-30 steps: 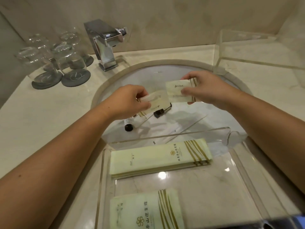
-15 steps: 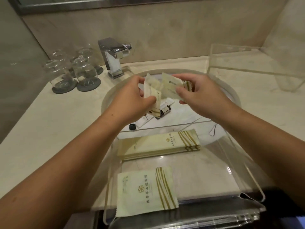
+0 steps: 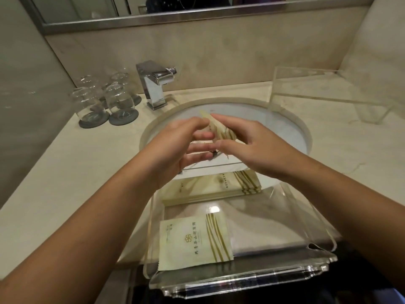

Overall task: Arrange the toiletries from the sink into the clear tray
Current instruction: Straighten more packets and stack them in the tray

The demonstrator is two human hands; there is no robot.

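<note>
Vanity sink: stacking sachets.
Right hand pinches them; left hand grip unclear. We judge: clear tray below fingers next.

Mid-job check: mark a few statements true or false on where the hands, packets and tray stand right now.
1. The left hand and right hand hold small packets between them above the sink. True.
2. The clear tray is empty. False: it holds a square packet and a stack of long packets.
3. The glasses stand on dark coasters left of the faucet. True.
4. The square packet lies in the sink. False: it lies at the tray's near end.
</note>
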